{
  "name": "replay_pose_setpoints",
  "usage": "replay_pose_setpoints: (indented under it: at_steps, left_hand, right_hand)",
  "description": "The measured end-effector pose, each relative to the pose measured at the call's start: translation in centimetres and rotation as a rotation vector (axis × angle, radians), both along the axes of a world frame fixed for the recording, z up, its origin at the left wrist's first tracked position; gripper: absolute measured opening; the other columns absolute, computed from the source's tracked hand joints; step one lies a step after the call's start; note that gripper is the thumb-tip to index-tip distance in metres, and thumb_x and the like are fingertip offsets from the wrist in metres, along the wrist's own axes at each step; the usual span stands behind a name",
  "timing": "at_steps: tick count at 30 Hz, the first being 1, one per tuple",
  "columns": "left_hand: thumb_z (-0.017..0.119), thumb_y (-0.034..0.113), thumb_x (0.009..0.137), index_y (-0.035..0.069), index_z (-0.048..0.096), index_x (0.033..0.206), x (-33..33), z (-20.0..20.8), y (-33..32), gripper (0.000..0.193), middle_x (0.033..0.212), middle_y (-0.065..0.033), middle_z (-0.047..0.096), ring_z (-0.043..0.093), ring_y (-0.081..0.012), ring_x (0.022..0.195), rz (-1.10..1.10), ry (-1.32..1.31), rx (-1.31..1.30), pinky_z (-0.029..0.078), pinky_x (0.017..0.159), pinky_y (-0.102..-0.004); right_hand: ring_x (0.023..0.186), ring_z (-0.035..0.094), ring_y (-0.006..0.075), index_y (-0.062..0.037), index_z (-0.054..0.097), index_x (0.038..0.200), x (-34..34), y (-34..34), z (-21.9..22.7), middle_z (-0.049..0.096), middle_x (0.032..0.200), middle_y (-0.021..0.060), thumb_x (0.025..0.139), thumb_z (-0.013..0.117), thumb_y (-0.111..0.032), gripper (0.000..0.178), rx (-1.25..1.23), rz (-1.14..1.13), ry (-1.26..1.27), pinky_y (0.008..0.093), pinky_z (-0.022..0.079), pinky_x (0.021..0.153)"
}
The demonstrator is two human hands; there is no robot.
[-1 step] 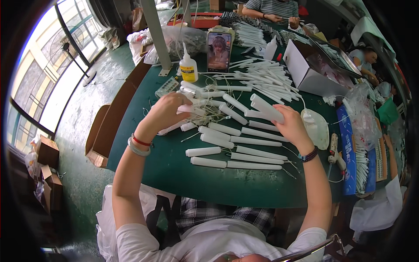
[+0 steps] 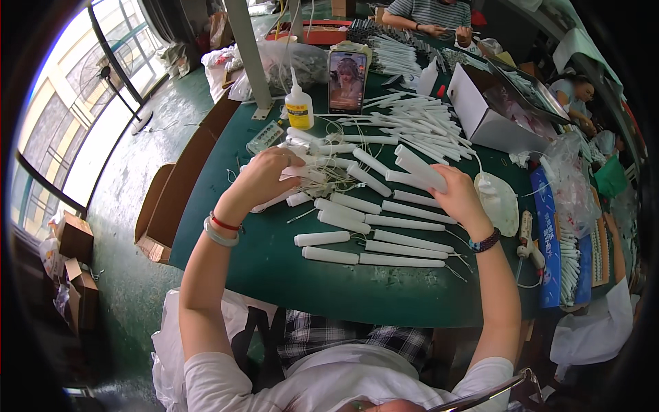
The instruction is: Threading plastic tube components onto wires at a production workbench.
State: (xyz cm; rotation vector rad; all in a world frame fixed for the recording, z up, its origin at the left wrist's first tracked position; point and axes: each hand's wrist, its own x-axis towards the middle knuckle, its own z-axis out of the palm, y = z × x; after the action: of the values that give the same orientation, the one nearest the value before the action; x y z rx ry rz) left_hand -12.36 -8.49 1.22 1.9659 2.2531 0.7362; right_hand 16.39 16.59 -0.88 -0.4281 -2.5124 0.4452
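My right hand (image 2: 458,195) grips a small bundle of white plastic tubes (image 2: 416,167), their hollow ends pointing to the far left. At the left, my left hand (image 2: 264,173) has its fingers curled round a white tube (image 2: 307,173) in a tangle of thin pale wires (image 2: 336,180); part of the tube is hidden by the hand. Between and below the hands, several white candle-like sticks (image 2: 401,261) lie in rows on the green table (image 2: 343,295). Short thin wires (image 2: 455,272) stick out from some of their ends.
Behind the tangle stand a glue bottle (image 2: 299,108) with a yellow label and a propped phone (image 2: 347,81). A heap of white pointed sticks (image 2: 425,120) lies beyond. An open white box (image 2: 487,113) and a blue carton (image 2: 547,240) are at the right. Another person (image 2: 432,17) works at the far side.
The whole view has shifted very slightly. Both hands keep their holds, with no visible movement of the tubes.
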Motion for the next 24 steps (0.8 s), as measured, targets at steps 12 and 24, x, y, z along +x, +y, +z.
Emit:
replay_pose_setpoints:
  at_steps: [12,24]
  left_hand:
    - [0.047,0.004,0.085,-0.006,0.053,0.096,0.9,3.7,0.8,0.016,0.106,-0.022,0.057,0.056,-0.0401,0.087,0.079,-0.051,0.473,0.046,0.079,-0.0417]
    - [0.056,0.012,0.089,-0.003,0.066,0.091,0.5,9.1,-0.1,0.018,0.077,-0.001,0.061,0.051,-0.0038,0.066,0.241,-0.624,0.447,0.041,0.058,-0.0196]
  right_hand:
    - [0.075,0.064,0.0274,-0.0008,0.061,0.1,0.3,-4.0,2.1,0.065,0.085,0.014,0.073,0.071,-0.005,0.029,-0.155,-0.047,0.075,0.0321,0.049,0.068]
    - [0.075,0.062,0.0113,-0.0006,0.062,0.101,0.6,-7.5,2.9,0.065,0.083,0.0054,0.079,0.07,-0.005,0.024,-0.553,0.152,0.237,0.0257,0.049,0.068]
